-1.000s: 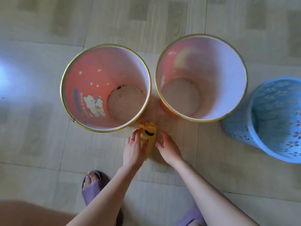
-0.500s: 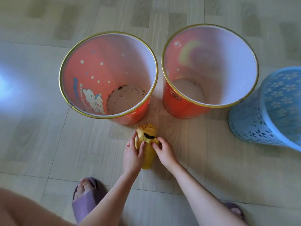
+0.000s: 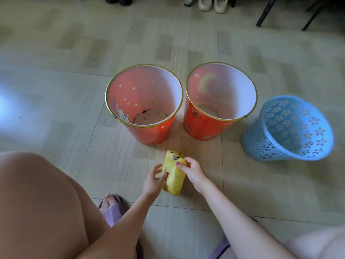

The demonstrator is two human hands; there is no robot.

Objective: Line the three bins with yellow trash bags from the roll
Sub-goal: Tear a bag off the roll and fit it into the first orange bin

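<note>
Right hand (image 3: 192, 170) pinches the yellow bag roll's (image 3: 174, 179) top end at lower centre, probably to free a bag; left hand (image 3: 153, 181) steadies it, fingers loosely spread.

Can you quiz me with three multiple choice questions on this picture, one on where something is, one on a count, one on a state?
1. Where does the yellow plastic roll of trash bags lie?
A. inside the blue perforated plastic basket
B. on the floor in front of the two orange bins
C. on a chair

2. How many orange round bins with gold rims stand on the floor?
A. one
B. two
C. three

3. What is the right hand doing?
A. gripping the roll's top end
B. resting flat on the floor
C. holding a bin's rim

Answers: 1 B, the roll lies on the tiled floor nearer the person than the bins. 2 B, a left orange bin and a right orange bin stand side by side, with the blue basket to their right. 3 A, its fingers curl around the roll's top, while the left hand touches its side.
</note>
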